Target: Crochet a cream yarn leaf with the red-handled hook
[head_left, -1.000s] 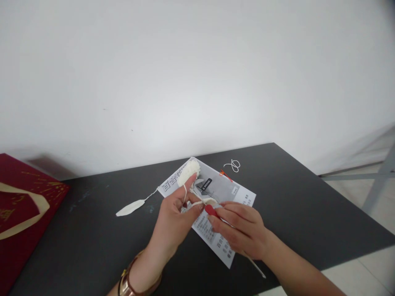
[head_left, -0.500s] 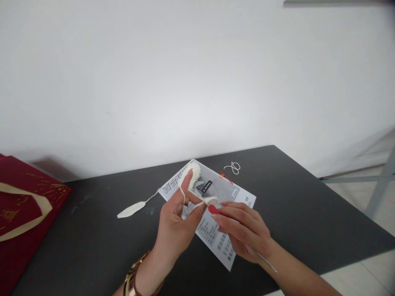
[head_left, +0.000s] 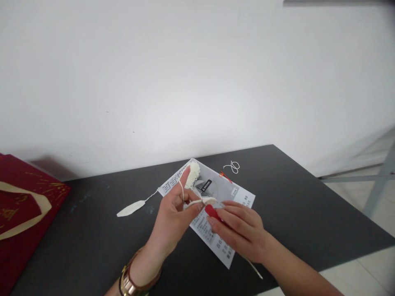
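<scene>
Left hand: the left hand is raised over the middle of the tabletop, forefinger pointing up with cream yarn looped over it, thumb and other fingers pinched on a small cream crochet piece.
Right hand: the right hand is closed around a crochet hook with a red handle; the thin metal tail shows below the wrist, near the front edge.
Yarn ball: a cream yarn ball lies on the printed sheet, just behind the left forefinger.
Printed sheet: an instruction sheet lies angled at mid-table, partly under both hands.
Finished piece: a flat cream leaf shape lies left of the sheet, its thread running to it.
Scraps: a white thread loop and an orange scrap lie near the back edge.
Left edge: a red bag with gold print.
Wrist: a gold watch on the left wrist.
</scene>
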### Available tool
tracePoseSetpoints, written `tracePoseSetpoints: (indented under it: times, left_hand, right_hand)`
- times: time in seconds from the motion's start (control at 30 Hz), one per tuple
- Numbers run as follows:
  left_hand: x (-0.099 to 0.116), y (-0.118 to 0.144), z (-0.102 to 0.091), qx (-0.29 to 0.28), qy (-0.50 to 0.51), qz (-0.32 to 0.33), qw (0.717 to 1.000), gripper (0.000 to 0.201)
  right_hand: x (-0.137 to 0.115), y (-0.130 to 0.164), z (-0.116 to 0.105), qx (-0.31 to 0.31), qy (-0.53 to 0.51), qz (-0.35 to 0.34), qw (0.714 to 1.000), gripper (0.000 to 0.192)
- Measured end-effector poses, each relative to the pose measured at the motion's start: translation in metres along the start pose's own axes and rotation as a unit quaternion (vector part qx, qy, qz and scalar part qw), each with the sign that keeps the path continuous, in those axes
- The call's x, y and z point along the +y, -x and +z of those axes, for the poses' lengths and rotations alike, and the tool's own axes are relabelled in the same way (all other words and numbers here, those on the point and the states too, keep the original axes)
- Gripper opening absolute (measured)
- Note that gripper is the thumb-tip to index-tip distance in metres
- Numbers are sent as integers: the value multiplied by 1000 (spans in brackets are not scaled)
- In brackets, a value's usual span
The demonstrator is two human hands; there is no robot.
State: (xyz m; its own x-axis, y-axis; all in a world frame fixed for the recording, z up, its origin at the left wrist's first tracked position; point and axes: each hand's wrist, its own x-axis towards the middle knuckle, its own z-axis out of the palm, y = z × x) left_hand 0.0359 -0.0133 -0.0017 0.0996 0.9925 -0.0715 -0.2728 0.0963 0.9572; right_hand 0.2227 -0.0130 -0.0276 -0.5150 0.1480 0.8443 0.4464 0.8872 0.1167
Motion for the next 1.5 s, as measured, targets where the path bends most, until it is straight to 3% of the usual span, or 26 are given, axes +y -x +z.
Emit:
tracePoseSetpoints:
  times: [0.2, 0.37, 0.53, 0.73, 0.97, 1.27, 1.5]
  left_hand:
    - [2, 4, 2, -5, 32, -10, 999, 90]
    - [0, 2, -2, -46, 82, -31, 995, 91]
    - [0, 3, 0, -29, 73, -14, 997, 93]
    - [3, 3, 0, 2, 61, 20, 998, 94]
    - [3, 2, 1, 7, 30, 35, 999, 93]
    - [-4, 1, -4, 13, -66, 82, 994, 92]
    - [-4, 1, -1, -2, 68, 25, 997, 91]
  right_hand:
    - [8, 10, 8, 61, -101, 23, 993, 19]
    - [7, 12, 4, 43, -81, 5, 996, 20]
    - [5, 7, -3, 5, -40, -5, 999, 19]
    - [6, 11, 5, 54, -86, 10, 995, 18]
    - [5, 14, 5, 49, -109, 25, 992, 23]
    - [-1, 11, 8, 64, -214, 145, 964, 39]
    - [-2, 14, 12, 79, -204, 114, 969, 40]
